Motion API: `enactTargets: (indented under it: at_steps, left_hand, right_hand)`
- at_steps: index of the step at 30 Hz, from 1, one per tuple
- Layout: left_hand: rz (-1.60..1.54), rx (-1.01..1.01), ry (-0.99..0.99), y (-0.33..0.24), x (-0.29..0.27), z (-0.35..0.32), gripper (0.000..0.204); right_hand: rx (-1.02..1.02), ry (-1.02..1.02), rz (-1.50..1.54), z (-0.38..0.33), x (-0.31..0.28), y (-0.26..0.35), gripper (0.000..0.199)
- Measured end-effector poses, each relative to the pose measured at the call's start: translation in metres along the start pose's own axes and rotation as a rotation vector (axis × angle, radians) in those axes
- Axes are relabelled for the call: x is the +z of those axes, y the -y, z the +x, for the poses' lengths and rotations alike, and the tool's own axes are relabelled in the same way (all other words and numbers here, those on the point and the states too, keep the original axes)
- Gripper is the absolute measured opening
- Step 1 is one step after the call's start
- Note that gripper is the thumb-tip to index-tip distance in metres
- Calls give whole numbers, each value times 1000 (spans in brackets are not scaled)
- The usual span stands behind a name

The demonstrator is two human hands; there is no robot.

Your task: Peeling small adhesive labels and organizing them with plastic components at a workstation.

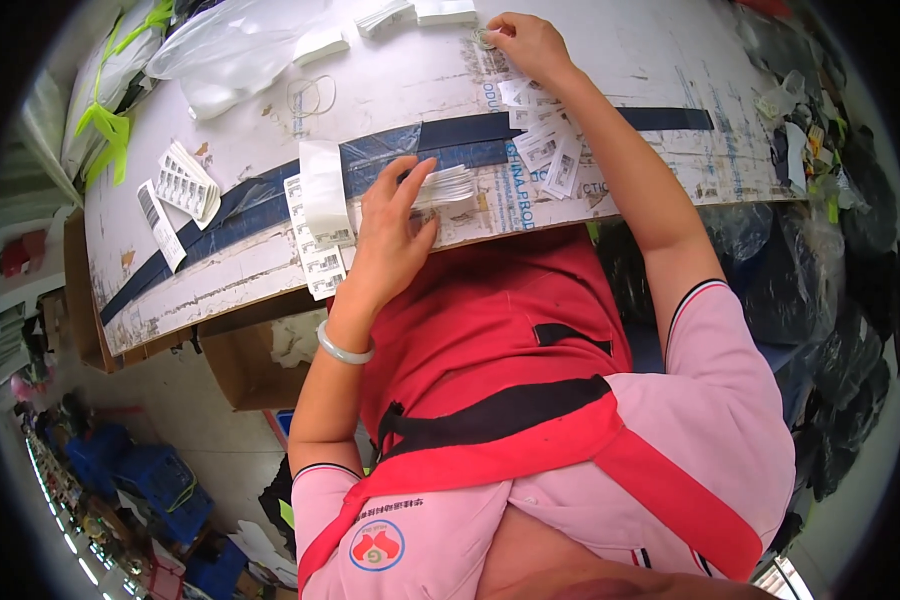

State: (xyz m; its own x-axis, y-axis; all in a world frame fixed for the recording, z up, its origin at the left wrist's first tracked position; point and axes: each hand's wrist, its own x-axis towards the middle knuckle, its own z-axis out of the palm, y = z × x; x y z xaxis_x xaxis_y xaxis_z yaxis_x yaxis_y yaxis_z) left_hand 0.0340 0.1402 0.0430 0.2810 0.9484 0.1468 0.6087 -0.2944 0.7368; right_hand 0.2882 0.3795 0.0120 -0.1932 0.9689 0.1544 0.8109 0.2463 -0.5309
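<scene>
Fingers of the left hand [395, 235] lie spread and flat, pressing down on a fanned stack of white paper tags [448, 188] at the near edge of the worktable [610, 60]; they press it and are not closed around it. Far beyond them, the right hand [525, 42] reaches to the back of the table, its fingertips pinched together on something small and pale; what it is I cannot tell.

From the head view, a white label strip [323, 190] and a printed barcode sheet [310, 250] lie just left of the left fingers, partly over the dark blue tape band [570, 125] that crosses the board. Loose small tags [545, 145] are scattered between the two hands, beside the right forearm. More barcode tags [182, 188] lie well to the left, and a clear plastic bag [240, 50] with a rubber band [312, 95] near it lies at the far left.

In my judgement the risk is the edge: the stack partly hangs near the table lip over the red apron [490, 330], so lighter pressure could let tags slide down. The right forearm may also sweep the loose tags. Open surface remains right of the right hand and between the tape band and the bag.
</scene>
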Motion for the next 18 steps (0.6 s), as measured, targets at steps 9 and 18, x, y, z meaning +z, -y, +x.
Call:
enactTargets:
  at_steps: [9, 18]
  left_hand:
    - [-88, 48, -208, -33, -9, -5, 42]
    - [-73, 258, 84, -58, 90, 30, 35]
  right_hand:
    - [154, 314, 182, -4, -26, 13, 52]
    - [-155, 405, -103, -59, -65, -29, 72]
